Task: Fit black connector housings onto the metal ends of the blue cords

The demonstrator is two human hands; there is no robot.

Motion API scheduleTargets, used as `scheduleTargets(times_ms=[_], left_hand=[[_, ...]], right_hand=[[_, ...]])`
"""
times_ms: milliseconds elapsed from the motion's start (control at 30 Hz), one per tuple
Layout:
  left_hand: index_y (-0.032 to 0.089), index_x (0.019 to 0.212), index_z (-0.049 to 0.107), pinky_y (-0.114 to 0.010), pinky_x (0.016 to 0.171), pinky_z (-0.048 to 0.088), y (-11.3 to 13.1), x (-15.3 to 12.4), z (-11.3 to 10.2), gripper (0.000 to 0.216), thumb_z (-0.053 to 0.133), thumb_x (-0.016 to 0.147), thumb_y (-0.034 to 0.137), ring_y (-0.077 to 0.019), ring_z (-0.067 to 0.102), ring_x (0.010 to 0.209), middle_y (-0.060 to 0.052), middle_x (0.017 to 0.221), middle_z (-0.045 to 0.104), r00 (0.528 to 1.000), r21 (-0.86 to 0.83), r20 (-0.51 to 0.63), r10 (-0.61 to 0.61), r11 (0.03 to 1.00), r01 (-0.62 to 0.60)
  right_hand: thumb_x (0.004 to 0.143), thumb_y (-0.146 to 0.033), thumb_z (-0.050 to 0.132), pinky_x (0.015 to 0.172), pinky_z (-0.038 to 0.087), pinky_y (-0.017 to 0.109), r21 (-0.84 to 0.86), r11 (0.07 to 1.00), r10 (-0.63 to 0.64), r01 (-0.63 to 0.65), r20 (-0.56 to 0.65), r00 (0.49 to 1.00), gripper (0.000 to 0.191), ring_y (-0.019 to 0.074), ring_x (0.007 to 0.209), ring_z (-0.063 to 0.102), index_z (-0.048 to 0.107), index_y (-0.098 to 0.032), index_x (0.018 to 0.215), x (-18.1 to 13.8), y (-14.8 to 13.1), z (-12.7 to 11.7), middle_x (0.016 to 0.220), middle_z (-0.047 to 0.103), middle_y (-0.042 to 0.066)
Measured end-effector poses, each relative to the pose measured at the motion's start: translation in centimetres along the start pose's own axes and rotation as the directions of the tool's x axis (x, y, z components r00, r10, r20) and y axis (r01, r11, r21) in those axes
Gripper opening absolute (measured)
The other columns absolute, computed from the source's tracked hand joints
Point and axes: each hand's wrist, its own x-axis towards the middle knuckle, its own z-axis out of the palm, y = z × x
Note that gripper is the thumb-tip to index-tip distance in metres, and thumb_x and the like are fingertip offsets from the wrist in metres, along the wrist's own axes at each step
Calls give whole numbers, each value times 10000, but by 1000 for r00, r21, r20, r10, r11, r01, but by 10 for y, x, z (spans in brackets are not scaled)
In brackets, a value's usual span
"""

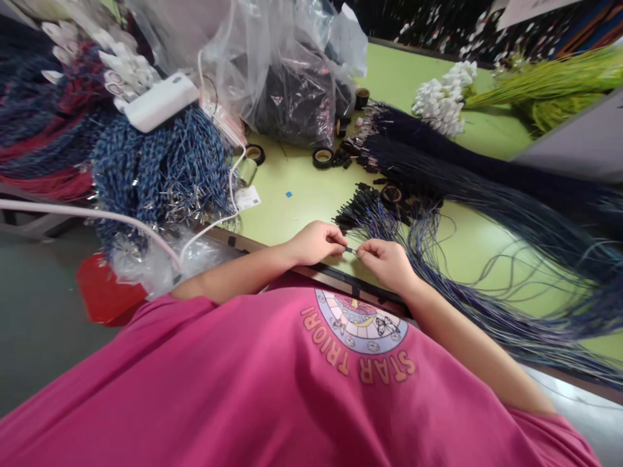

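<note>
My left hand (321, 242) is closed in a pinch on a small black connector (349, 250) over the table's front edge. Close beside it, my right hand (382, 259) pinches a thin wire that runs to the connector; most of the wire is covered by my fingers. Just beyond both hands lies a bundle of dark blue and purple wires (418, 240) with black ends (357, 204). Its strands trail off to the right, past my right forearm.
Black tape rolls (322, 157) sit on the green table (302, 188). Dark cables (467, 162) stretch rightward. Blue braided cords (160, 162) hang over the left edge under a white device (163, 100). A clear plastic bag (302, 84) stands behind; a red stool (107, 292) is below left.
</note>
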Motion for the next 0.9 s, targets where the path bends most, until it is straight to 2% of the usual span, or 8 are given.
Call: scheduleTargets(times_ms=[167, 367, 600, 767, 900], left_hand=[[127, 769, 683, -230, 666, 524, 10, -2, -1, 83, 714, 715, 72, -89, 668, 621, -10, 662, 710, 997, -119, 23, -68, 990, 71], [119, 753, 684, -228, 641, 511, 16, -2, -1, 94, 711, 710, 39, -83, 644, 581, -1, 623, 694, 992, -78, 38, -122, 989, 124], [114, 752, 664, -267, 703, 543, 22, -1, -1, 93, 716, 707, 51, -90, 652, 578, -1, 602, 692, 987, -205, 65, -145, 966, 155], [119, 739, 677, -269, 703, 536, 22, 0, -1, 108, 721, 684, 38, -93, 647, 589, 5, 607, 690, 991, -129, 58, -123, 983, 130], [125, 748, 675, -264, 693, 531, 19, 1, -1, 86, 719, 705, 65, -95, 645, 592, 8, 606, 684, 991, -70, 79, -106, 991, 112]], right_hand=[[781, -265, 535, 633, 406, 250, 37, 999, 19, -19, -11, 1000, 189, 119, 628, 562, 663, -166, 682, 3, -2, 0, 655, 665, 4], [780, -286, 562, 597, 405, 242, 87, 994, 60, -60, 10, 998, 201, 109, 589, 534, 681, -160, 677, 4, -1, -1, 613, 646, -4], [768, -237, 552, 607, 407, 242, 85, 996, 38, -36, -18, 999, 184, 107, 585, 526, 677, -157, 659, 4, -5, -2, 600, 638, -5], [752, -206, 557, 594, 394, 231, 104, 993, 52, -55, 31, 998, 162, 98, 577, 510, 661, -156, 638, 3, -8, -3, 583, 618, -15], [783, -238, 572, 601, 403, 235, 107, 991, 79, -82, 25, 997, 172, 101, 589, 518, 670, -152, 671, 2, -6, -4, 603, 628, -12]])
